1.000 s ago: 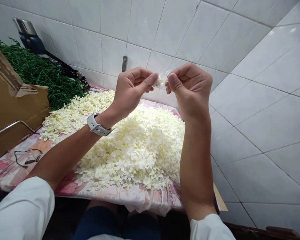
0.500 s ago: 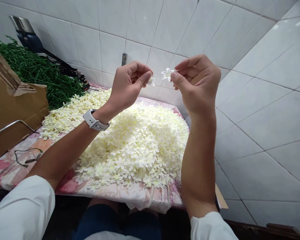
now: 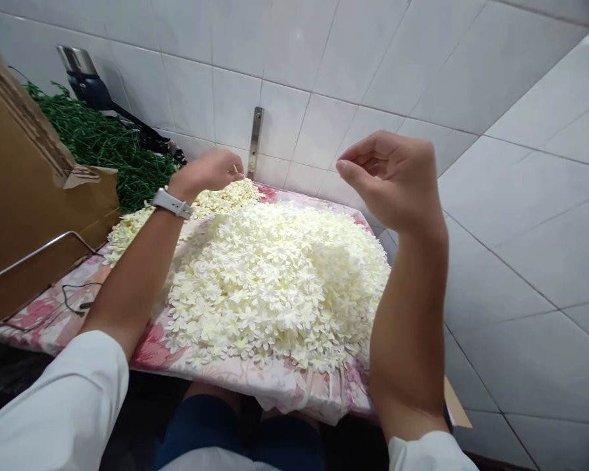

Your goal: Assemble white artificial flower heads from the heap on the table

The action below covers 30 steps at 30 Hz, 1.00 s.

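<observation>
My left hand (image 3: 209, 173) is over the smaller pile of pale yellow-white artificial flowers (image 3: 240, 196) at the back left, fingers curled and slightly blurred. Whatever sits at its fingertips is too small to make out. A pale watch strap (image 3: 173, 203) circles that wrist. Raised at the right, my right hand (image 3: 392, 173) has thumb and forefinger pinched together, and no flower shows at their tips. Below and between my hands spreads a large heap of white artificial flowers (image 3: 275, 281).
A flowered cloth (image 3: 216, 374) covers the table. Green artificial stems (image 3: 95, 140) are heaped behind a cardboard box (image 3: 34, 196) at the left. A dark blue flask (image 3: 86, 85) leans by the tiled wall (image 3: 294, 59). A metal strip (image 3: 256, 140) stands upright at the back.
My left hand has moved left and down to the back pile. The white flower at my right fingertips is gone from sight, and that hand stays raised. The view has shifted slightly.
</observation>
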Motion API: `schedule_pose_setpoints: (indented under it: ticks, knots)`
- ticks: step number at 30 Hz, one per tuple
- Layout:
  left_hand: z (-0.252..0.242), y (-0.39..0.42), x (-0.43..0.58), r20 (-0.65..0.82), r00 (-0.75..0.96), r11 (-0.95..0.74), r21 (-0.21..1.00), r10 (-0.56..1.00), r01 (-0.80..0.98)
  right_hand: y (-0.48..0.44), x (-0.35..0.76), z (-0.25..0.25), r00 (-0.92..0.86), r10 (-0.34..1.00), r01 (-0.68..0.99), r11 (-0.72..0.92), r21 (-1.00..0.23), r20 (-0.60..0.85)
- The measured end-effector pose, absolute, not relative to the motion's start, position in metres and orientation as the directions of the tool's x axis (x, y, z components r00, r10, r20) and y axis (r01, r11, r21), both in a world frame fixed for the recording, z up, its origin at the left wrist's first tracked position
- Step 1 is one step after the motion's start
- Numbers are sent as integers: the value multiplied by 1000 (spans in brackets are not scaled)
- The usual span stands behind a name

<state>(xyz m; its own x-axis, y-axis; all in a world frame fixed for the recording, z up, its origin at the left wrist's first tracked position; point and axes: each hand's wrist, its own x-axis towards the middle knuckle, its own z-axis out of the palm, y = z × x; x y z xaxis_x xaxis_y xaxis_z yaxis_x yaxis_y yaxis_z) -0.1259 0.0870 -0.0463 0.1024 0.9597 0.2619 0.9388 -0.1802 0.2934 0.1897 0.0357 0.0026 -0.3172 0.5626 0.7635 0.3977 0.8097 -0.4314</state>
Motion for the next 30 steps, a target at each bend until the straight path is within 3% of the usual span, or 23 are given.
schedule_pose_setpoints:
  ticks: [3, 9, 24, 30]
  knots:
    - [-85, 106, -148, 224, 38, -90, 229, 974, 969, 28, 187, 5, -310, 551, 407, 813, -416, 775]
    - [-139, 115, -171, 214, 11, -61, 230, 977, 971, 19, 184, 7, -314, 515, 439, 823, -359, 797]
    - [-134, 114, -174, 317, -96, 7, 271, 944, 963, 15, 184, 9, -326, 480, 438, 840, -319, 815]
    - [-147, 119, -153, 310, 73, -141, 203, 948, 969, 15, 183, 9, -343, 483, 451, 837, -310, 805]
